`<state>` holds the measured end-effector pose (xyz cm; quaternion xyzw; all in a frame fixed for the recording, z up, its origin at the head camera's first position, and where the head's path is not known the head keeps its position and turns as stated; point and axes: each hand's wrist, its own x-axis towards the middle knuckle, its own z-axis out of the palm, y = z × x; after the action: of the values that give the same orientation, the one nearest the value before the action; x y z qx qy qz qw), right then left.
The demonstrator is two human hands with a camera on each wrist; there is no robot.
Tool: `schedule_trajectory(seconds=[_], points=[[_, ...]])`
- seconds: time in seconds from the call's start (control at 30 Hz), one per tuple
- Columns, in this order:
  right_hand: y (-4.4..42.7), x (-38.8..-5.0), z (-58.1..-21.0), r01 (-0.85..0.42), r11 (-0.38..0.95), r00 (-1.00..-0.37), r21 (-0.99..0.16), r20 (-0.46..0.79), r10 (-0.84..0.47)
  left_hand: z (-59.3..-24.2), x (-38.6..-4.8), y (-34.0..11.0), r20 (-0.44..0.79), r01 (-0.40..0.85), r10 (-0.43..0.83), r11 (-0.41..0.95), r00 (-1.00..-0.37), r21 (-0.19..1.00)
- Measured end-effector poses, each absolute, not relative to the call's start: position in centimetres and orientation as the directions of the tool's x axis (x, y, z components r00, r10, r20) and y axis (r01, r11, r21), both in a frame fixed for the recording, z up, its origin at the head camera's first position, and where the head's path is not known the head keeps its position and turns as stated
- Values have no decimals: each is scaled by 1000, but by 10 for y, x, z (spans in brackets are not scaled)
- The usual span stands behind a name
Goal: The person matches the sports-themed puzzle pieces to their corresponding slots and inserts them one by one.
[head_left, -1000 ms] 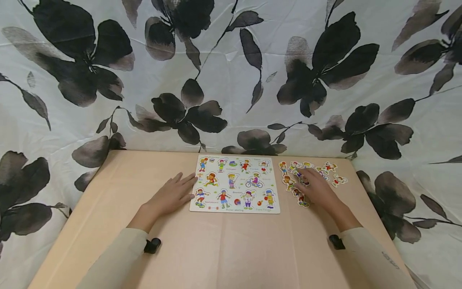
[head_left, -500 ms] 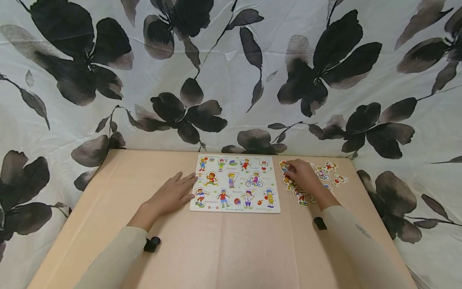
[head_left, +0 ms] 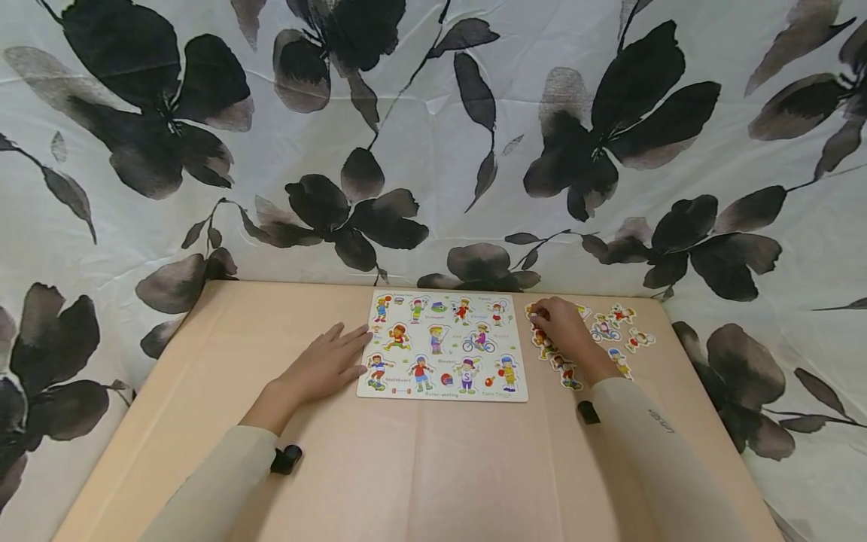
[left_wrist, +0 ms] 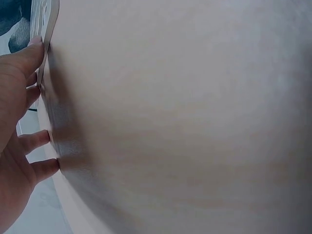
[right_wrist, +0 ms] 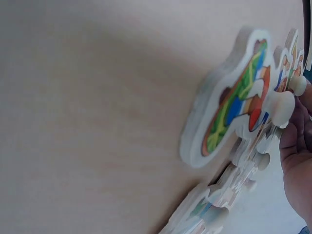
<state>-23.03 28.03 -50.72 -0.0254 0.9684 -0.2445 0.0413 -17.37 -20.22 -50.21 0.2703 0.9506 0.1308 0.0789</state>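
On the surface (head_left: 467,474), the board (head_left: 452,354) lies flat, left grip (head_left: 325,366) spread, touching its edge; keep it steady there! Right grip (head_left: 564,325) bends over the pieces (head_left: 564,372) beside it, any pinch hidden; best lift by a knob (right_wrist: 298,86). Since a second ago, it's shifted boardward.

Floral cloth (head_left: 433,143) behind pale table (head_left: 467,474)
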Motion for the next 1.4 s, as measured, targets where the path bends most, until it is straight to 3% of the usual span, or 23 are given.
schedule_trajectory(seconds=[0.3,0.47,0.57,0.9,1.4], points=[[273,-232,-502,-34,872,-997,-488,-42,-63,-499,-172,-201,-64,502,539,816,-840,287],[257,-236,-494,-126,860,-992,-494,45,-120,-499,-172,-202,-64,503,540,816,-839,284],[240,-240,-490,-184,847,-983,-499,85,-164,-499,-173,-203,-66,503,540,816,-839,284],[176,-254,-480,-200,828,-978,-524,64,-197,-500,-174,-203,-65,506,544,813,-837,288],[85,-276,-490,-286,804,-952,-521,61,-299,-504,-177,-203,-74,512,547,816,-834,270]])
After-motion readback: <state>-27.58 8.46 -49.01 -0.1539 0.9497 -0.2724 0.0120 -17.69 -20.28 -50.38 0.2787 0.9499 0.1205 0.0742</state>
